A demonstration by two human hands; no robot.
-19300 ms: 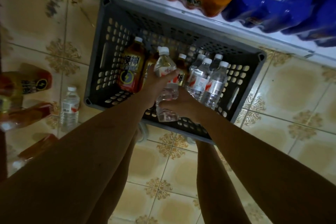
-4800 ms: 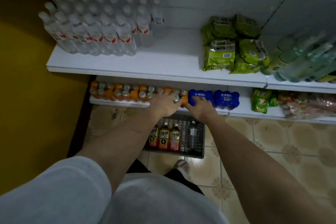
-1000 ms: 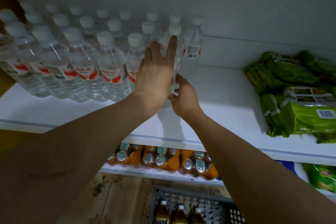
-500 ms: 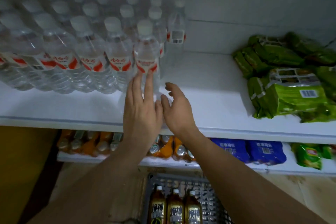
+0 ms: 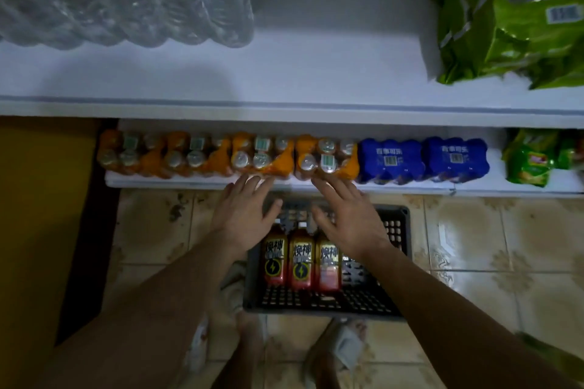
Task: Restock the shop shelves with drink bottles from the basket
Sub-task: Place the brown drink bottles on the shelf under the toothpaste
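Observation:
A dark grey plastic basket (image 5: 396, 249) stands on the tiled floor below the shelves. Three orange drink bottles (image 5: 300, 259) with black labels lie side by side in it. My left hand (image 5: 241, 215) and my right hand (image 5: 346, 218) hover above the basket with fingers spread, holding nothing. Rows of clear water bottles (image 5: 126, 0) with red-and-white labels stand at the left of the white middle shelf (image 5: 316, 73).
The bottom shelf (image 5: 474, 188) carries shrink-wrapped packs of orange drinks (image 5: 227, 153) and two blue packs (image 5: 422, 158). Green snack bags (image 5: 512, 28) fill the right of the middle shelf. A yellow wall is at the left. My feet in sandals stand in front of the basket.
Both hands have dropped from the middle shelf by the water bottles down to above the basket. The view has tilted downward with them.

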